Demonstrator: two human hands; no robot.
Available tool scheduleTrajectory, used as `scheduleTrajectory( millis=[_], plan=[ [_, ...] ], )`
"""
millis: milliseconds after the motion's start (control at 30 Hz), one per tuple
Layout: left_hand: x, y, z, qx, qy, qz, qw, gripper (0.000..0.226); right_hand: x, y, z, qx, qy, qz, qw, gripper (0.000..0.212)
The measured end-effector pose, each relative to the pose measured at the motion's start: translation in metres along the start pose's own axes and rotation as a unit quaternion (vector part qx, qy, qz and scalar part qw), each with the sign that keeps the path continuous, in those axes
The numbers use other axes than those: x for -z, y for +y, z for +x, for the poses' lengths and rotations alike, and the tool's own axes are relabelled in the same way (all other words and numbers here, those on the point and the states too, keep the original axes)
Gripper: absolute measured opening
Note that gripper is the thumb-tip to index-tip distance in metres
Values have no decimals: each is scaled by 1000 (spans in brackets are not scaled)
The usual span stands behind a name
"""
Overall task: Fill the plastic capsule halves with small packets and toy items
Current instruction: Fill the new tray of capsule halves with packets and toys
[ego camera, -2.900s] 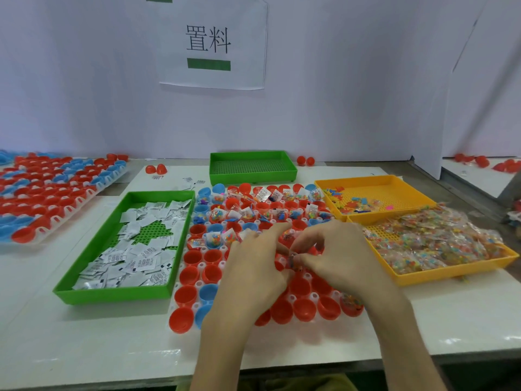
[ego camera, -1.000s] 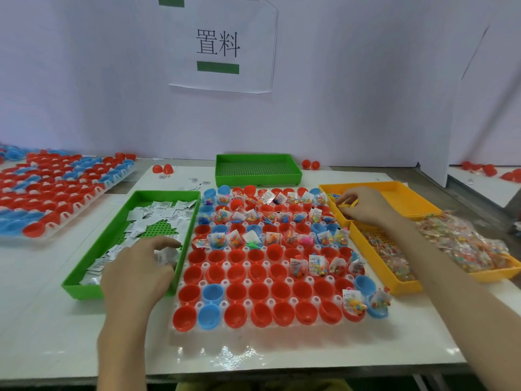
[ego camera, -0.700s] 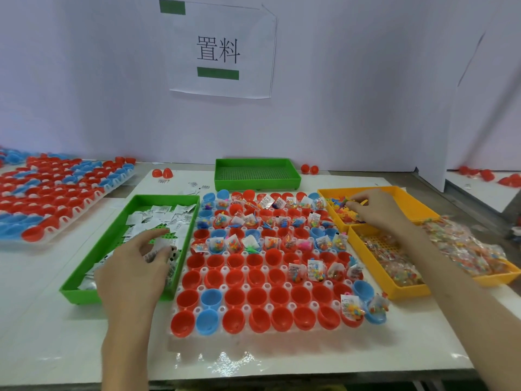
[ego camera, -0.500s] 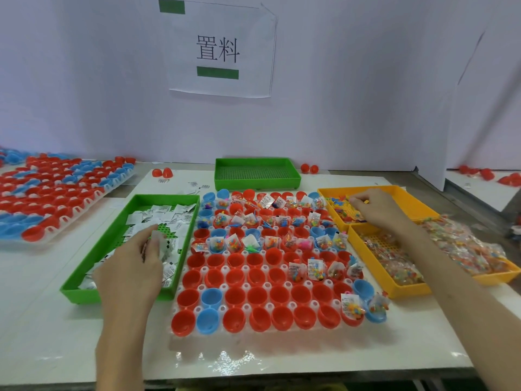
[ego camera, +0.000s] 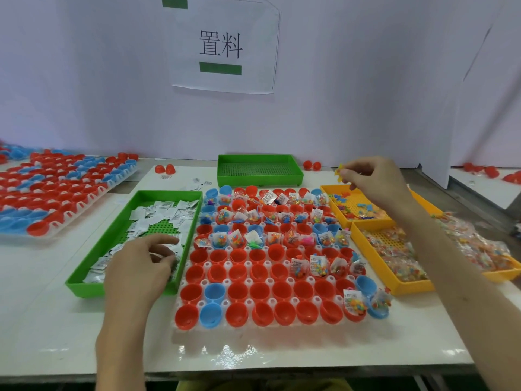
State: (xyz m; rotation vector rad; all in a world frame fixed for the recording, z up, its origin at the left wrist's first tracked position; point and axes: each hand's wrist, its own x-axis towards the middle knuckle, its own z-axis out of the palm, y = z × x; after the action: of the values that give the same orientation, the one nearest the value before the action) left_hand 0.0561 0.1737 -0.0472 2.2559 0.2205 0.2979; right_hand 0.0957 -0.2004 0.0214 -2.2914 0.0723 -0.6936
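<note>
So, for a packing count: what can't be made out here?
All head view.
Left hand covers white packets in the green tray; whether it holds one is hidden.
Yellow toy piece pinched by the right hand: too small and blurred to identify.
Packet print: too small to read.
Far-left capsule rack: cut off by the frame edge.

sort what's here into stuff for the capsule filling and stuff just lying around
In the job: capsule tray, white packets in the near green tray, small toys and bead bags in the yellow trays, left hand, right hand pinching a yellow toy.

Lying about: empty green tray, loose red capsule halves, second capsule tray at left, wall sign.
</note>
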Motion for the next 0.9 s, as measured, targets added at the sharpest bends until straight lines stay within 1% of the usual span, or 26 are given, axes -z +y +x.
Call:
scheduleTrajectory(
  millis=[167,233,333,400,433,533,600,667,733,800,900],
  plan=[
    [1,-2,0,-25,64,-74,995,29,1,-33,-9,34,-21,55,998,6],
    [3,1,-3,-46,86,-113,989,30,1,-47,-18,53,-63,72,994,9],
    [3,14,-9,-87,126,-156,976,30,-5,-69,-35,77,-172,54,981,6],
    [1,25,-14,-114,139,-195,964,32,-11,-85,-48,96,-197,62,974,6],
    [0,31,-17,-121,141,-217,958,33,-14,-93,-55,102,-200,88,971,6],
    [-6,50,-29,-128,120,-315,933,26,-22,-113,-73,111,-218,177,953,6],
    [-9,62,-37,-127,75,-380,913,22,-30,-121,-82,113,-229,192,948,6],
    [-12,73,-45,-119,17,-443,888,21,-39,-124,-87,100,-217,206,949,4],
    [-14,82,-51,-111,-18,-486,866,17,-42,-122,-92,76,-188,245,948,4],
    [-16,87,-55,-110,-24,-500,859,14,-42,-119,-97,56,-171,290,940,5],
    [-19,91,-58,-123,-25,-478,869,16,-39,-115,-105,51,-168,321,931,4]
  ],
)
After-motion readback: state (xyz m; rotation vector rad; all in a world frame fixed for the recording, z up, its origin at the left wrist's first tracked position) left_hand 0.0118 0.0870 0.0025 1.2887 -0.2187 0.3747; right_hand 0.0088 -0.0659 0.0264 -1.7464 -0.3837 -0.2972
